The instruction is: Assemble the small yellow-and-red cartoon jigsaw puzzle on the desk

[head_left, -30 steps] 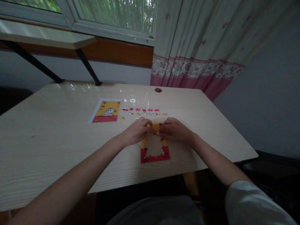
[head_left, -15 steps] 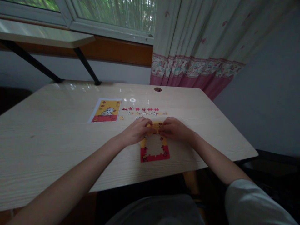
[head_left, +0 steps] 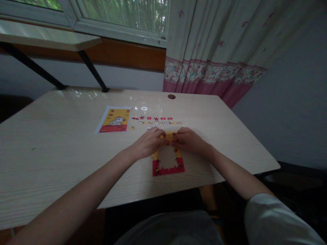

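A jigsaw puzzle (head_left: 168,171) with a yellow and red border lies in front of me, its middle showing bare table. My left hand (head_left: 152,141) is closed in a pinch at the puzzle's upper left. From the other side, my right hand (head_left: 187,140) pinches at the upper right. The fingertips of both hands nearly meet over a yellow puzzle piece (head_left: 168,141) at the top of the opening, and they partly cover it. Beyond the hands, loose red puzzle pieces (head_left: 162,118) lie in a row, with a row of white and yellow puzzle pieces (head_left: 166,123) just below.
To the left lies a printed picture sheet (head_left: 114,119) of a white animal on yellow and red. The wooden table (head_left: 63,153) has a round cable hole (head_left: 171,97) at its back edge. A raised shelf (head_left: 51,37) stands at the back left, near a curtain (head_left: 204,51).
Both hands stay at the top of the puzzle with almost no finger movement. The whole view has shifted very slightly.
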Tool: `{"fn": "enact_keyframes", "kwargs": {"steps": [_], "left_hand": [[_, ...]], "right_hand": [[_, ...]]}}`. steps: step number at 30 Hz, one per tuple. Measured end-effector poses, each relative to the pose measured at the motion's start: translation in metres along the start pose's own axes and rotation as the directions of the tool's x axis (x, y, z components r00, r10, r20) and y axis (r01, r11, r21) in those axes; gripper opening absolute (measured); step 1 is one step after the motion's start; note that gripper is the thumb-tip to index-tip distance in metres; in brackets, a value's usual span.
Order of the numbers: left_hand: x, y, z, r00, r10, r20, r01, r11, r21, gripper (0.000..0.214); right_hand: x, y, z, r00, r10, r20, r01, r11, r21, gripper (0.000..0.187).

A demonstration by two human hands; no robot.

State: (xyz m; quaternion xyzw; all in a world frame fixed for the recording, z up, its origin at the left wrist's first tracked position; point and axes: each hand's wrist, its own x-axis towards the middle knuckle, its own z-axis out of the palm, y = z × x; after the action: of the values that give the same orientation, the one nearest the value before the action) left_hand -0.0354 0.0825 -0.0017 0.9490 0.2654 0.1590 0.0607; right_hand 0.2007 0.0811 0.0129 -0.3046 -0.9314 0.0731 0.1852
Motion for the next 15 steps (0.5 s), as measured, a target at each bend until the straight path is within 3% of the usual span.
{"fn": "enact_keyframes", "kwargs": {"steps": [6, 15], "left_hand": [[0.002, -0.0001, 0.0007, 0.999, -0.023, -0.023, 0.022, 0.998, -0.065, 0.043], [0.0037, 0.0037, -0.0032, 0.999, -0.028, 0.017, 0.028, 1.0, -0.005, 0.04]], "right_hand": [[0.0007, -0.0001, 0.0014, 0.998, 0.056, 0.035, -0.06, 0.993, 0.104, 0.008], [0.0043, -0.004, -0.0014, 0.991, 0.108, 0.082, -0.114, 0.991, 0.076, 0.008]]}}
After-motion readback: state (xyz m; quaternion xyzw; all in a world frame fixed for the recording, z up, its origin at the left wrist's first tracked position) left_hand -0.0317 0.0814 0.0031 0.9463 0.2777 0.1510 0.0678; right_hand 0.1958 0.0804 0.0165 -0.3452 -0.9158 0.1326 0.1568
